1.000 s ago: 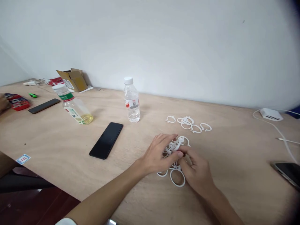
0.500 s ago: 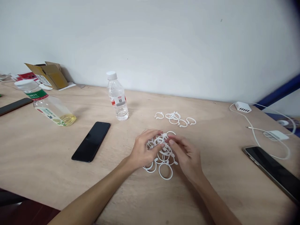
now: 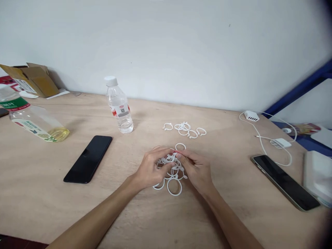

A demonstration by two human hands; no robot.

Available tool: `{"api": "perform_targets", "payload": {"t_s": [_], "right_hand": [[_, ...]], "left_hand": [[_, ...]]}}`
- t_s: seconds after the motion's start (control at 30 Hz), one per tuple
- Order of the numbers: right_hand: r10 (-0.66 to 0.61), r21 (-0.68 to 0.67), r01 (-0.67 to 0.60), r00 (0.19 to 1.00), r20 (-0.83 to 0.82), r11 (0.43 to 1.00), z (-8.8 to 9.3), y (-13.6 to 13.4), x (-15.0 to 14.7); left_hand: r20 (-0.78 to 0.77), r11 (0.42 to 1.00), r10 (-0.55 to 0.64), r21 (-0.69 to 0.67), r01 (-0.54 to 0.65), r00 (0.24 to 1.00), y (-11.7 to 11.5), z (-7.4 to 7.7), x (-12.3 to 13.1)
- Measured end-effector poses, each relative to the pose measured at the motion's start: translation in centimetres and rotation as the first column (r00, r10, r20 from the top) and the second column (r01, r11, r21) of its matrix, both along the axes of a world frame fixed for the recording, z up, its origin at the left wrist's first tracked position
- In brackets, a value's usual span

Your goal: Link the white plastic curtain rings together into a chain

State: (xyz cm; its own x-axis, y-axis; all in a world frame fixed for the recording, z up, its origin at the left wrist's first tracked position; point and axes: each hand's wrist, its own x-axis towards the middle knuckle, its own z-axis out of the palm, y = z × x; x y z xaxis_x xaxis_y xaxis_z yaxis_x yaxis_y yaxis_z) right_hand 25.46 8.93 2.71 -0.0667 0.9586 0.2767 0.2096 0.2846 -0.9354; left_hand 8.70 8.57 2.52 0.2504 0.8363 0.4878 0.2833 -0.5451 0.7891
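My left hand (image 3: 150, 167) curves over the left side of a pile of white plastic rings (image 3: 174, 186), its fingertips touching a ring at the top. My right hand (image 3: 197, 170) comes in from the right, with thumb and forefinger pinched on a white ring (image 3: 173, 157) beside the left fingertips. The two hands meet there, so most of that ring is hidden. Small knobs show on several rings. One loose ring (image 3: 180, 146) lies just behind my fingers. Farther back rests a smaller group of open rings (image 3: 192, 134).
A clear water bottle (image 3: 120, 110) stands behind a black phone (image 3: 88, 159) on the left. Beyond are an oil-coloured bottle (image 3: 38, 121) and a cardboard box (image 3: 38, 81). At right lie another phone (image 3: 285, 181), a white charger (image 3: 251, 116) and cables (image 3: 260, 138).
The view has turned to the right, so things sit farther left. My hands have drawn closer together, and my right fingers now pinch at the left fingertips.
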Motion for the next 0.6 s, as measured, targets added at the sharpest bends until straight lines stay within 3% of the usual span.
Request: {"api": "perform_targets", "payload": {"t_s": [0.1, 0.17, 0.27, 0.37, 0.47, 0.53, 0.6], "right_hand": [[-0.012, -0.032, 0.013, 1.0, 0.024, 0.999, -0.2, 0.9, 0.7], [-0.13, -0.029, 0.133, 0.987, 0.09, 0.991, -0.4, 2.4, 1.7], [-0.315, 0.061, 0.313, 0.885, 0.342, 0.948, -1.1, 5.6, 3.7], [-0.284, 0.107, 0.276, 0.752, 0.595, 0.955, -1.8, 8.3, 5.3], [-0.242, 0.132, 0.211, 0.675, 0.697, 0.969, -2.2, 9.4, 5.9], [-0.245, 0.155, 0.19, 0.694, 0.677, 0.969, -2.0, 9.1, 5.9], [-0.265, 0.166, 0.207, 0.769, 0.582, 0.964, -1.4, 8.1, 5.5]], "left_hand": [[-0.052, 0.999, 0.023, 0.026, -0.022, 0.998, 0.2, -0.3, -0.1], [-0.105, 0.998, 0.044, 0.045, -0.04, 0.993, 0.3, -0.5, -0.2], [-0.202, 0.996, 0.035, 0.093, -0.016, 0.979, 0.3, -0.7, -0.2], [-0.27, 0.984, 0.021, 0.177, 0.028, 0.963, 0.2, -0.9, -0.2], [-0.301, 0.976, 0.029, 0.216, 0.039, 0.953, 0.1, -0.9, -0.2], [-0.31, 0.976, 0.04, 0.216, 0.03, 0.95, 0.0, -0.8, -0.3], [-0.304, 0.976, 0.053, 0.217, 0.015, 0.951, -0.1, -0.5, -0.3]]}}
